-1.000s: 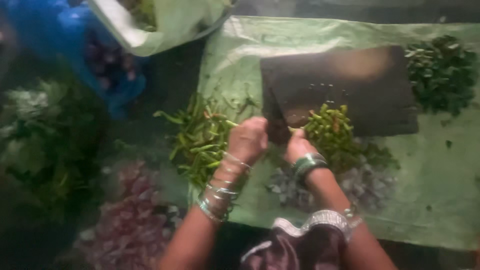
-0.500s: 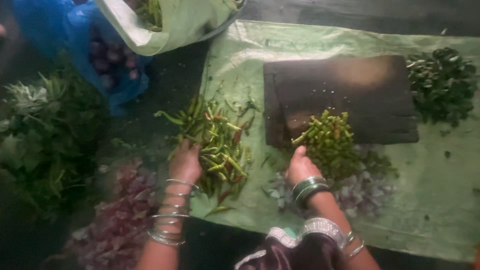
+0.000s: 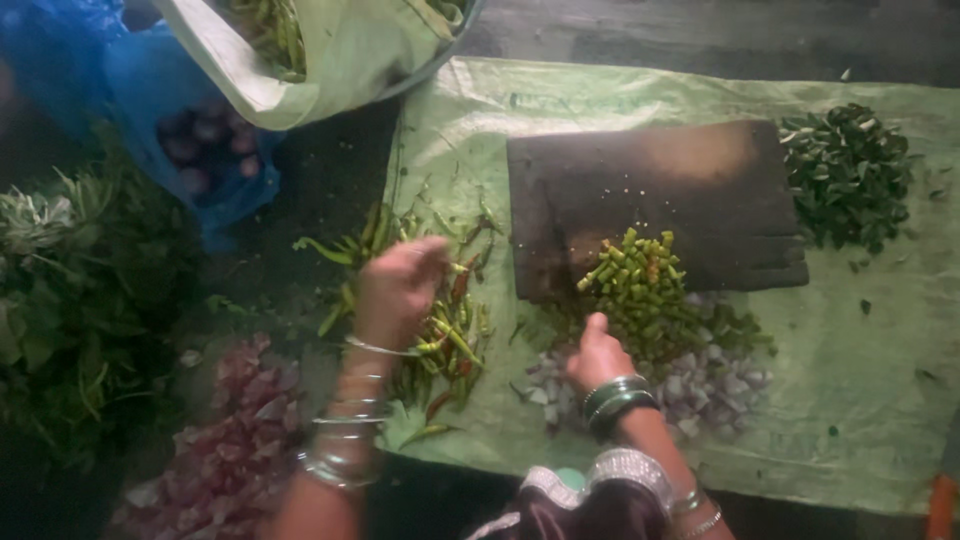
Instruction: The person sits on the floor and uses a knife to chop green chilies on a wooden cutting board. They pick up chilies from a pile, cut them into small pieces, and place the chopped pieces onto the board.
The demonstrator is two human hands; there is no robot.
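While the left hand [image 3: 398,285] reaches into the loose chillies [image 3: 440,320], its fingers curl down over them; the blur keeps me from telling whether the grip has closed on any, though it looks bent rather than spread. These whole chillies, green with a few red, lie just left of the board [image 3: 655,200], partly on the green sheet [image 3: 880,350] and partly off its left edge. The right hand [image 3: 597,352] rests just below the board's near edge, fingers folded loosely with the thumb pointing up toward the cut chillies [image 3: 640,285]; it holds nothing that I can see. That heap of short green pieces sits on the board's near edge and spills down off it onto the sheet. Chopped onion [image 3: 700,385], pale purple, lies below the board, touching the right hand. A pile of dark leaves [image 3: 848,175] lies right of the board. Well left of the board stand leafy greens [image 3: 70,290], with onion peels [image 3: 225,450] below them. Up and left of the board, a blue bag [image 3: 110,90] holds purple onions [image 3: 205,140], and a pale sack [image 3: 340,50] holds more green pods. Both wrists wear bangles.
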